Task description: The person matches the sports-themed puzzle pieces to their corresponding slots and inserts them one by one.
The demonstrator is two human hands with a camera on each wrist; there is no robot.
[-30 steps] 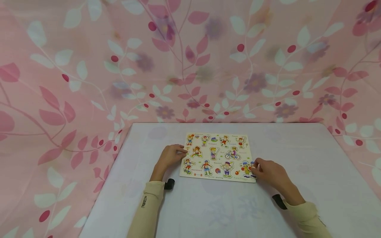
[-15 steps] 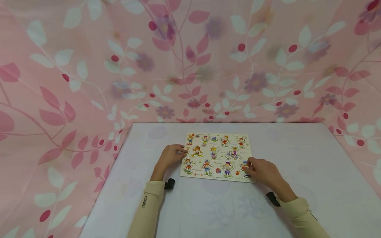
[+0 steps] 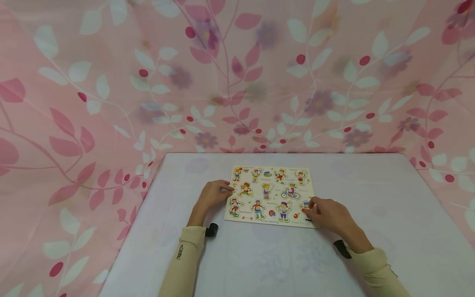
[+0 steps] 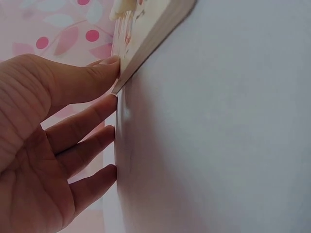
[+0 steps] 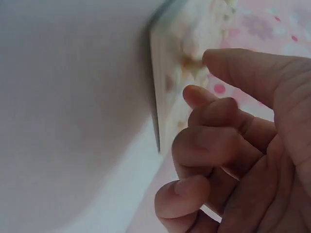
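Observation:
A cream wooden puzzle board (image 3: 257, 194) printed with children playing sports lies flat on the table, its figure pieces in several rows. My left hand (image 3: 212, 194) is at its left edge. In the left wrist view the thumb (image 4: 99, 77) touches the board's edge (image 4: 155, 36) and the fingers extend nearly straight beside it. My right hand (image 3: 332, 214) is over the lower right corner, thumb and index finger pinching the table-tennis figure puzzle piece (image 3: 306, 205), which lies at its place there. The hand partly covers this piece, and the right wrist view blurs it.
A white cloth covers the table (image 3: 259, 260). Pink floral fabric (image 3: 237, 82) hangs behind and to both sides. A dark camera mount is on each wrist, the left one (image 3: 212, 230) and the right one (image 3: 341, 249).
My right hand has moved slightly left, bringing the table-tennis piece from beside its printed place onto it. Over the last half second it barely shifts. The left hand and board stay put.

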